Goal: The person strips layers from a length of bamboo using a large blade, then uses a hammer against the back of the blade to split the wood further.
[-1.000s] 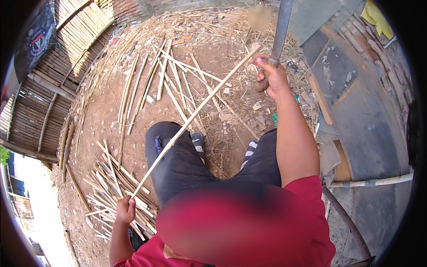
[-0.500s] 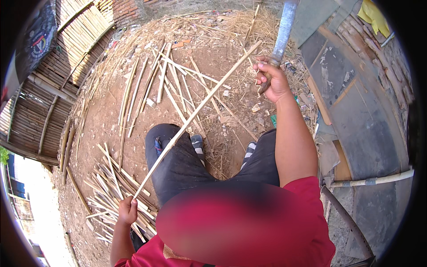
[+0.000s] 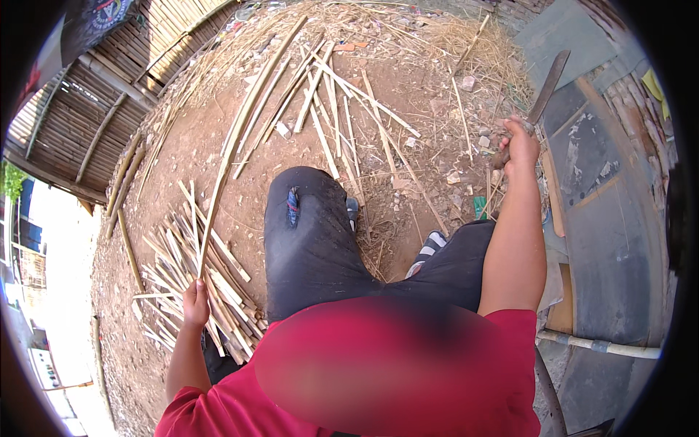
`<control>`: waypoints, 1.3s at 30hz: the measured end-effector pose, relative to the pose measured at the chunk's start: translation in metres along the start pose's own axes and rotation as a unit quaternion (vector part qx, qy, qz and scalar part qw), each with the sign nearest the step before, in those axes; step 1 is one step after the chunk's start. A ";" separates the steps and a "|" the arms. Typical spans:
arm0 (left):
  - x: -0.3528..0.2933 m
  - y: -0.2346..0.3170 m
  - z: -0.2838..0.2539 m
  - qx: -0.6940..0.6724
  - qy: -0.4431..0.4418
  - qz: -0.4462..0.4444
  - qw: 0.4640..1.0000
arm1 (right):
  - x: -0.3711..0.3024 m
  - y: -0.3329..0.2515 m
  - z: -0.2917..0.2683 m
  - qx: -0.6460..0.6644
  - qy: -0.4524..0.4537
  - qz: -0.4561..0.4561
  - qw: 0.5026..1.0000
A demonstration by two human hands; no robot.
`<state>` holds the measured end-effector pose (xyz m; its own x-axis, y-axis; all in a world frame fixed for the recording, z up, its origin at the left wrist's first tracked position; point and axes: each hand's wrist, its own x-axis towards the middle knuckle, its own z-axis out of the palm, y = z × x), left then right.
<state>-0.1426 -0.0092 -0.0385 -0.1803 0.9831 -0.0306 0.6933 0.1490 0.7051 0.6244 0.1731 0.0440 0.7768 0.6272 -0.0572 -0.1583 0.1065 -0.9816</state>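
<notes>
Tan strip (image 3: 227, 154), long: grasped at its near end by the left grip (image 3: 196, 302), likely so its length extends ahead, left of the legs (image 3: 309, 240). Knife (image 3: 547, 91): handle clenched in the right grip (image 3: 521, 148), blade forward and outward, presumably clear of the legs. Strip pile (image 3: 226, 291): around the left grip, seemingly within reach. Loose strips (image 3: 315, 89): on ground (image 3: 182, 156) ahead, between both grips.

Right of the strip heap (image 3: 231, 298), we have our left leg (image 3: 309, 218); left of it, a pole (image 3: 131, 251) on the ground (image 3: 247, 211). Our left hand (image 3: 195, 302) shows against the heap, its long strip (image 3: 227, 164) reaching beyond it. Loose strips (image 3: 314, 87) lie beyond, rightward. Far right of the heap: our right hand (image 3: 521, 148) with a machete (image 3: 550, 86), then panels (image 3: 611, 247).
</notes>
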 end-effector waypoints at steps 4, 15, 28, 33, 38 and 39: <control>-0.013 -0.031 -0.006 0.044 0.105 -0.121 0.986 | 0.006 0.007 -0.002 0.037 -0.045 0.044 0.997; -0.094 -0.140 0.015 0.262 0.016 -0.410 0.874 | 0.005 0.012 0.003 0.042 -0.072 0.073 0.994; -0.100 -0.151 0.068 0.147 -0.063 -0.285 0.945 | -0.006 0.014 0.014 -0.089 -0.091 0.056 0.990; -0.042 -0.130 0.092 0.145 -0.075 -0.197 0.967 | -0.039 -0.014 0.036 -0.239 -0.137 -0.028 0.961; 0.047 -0.070 0.118 0.106 -0.112 -0.145 0.977 | -0.040 -0.029 0.039 -0.319 -0.235 -0.049 0.917; 0.068 -0.036 0.115 0.119 -0.122 -0.133 0.976 | -0.034 -0.022 0.031 -0.344 -0.242 -0.041 0.906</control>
<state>-0.0996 0.0641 -0.1469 -0.2242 0.8982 -0.3781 0.7928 0.3937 0.4653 0.5828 0.1738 0.0735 0.3848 0.9213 -0.0554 0.4349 -0.2339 -0.8696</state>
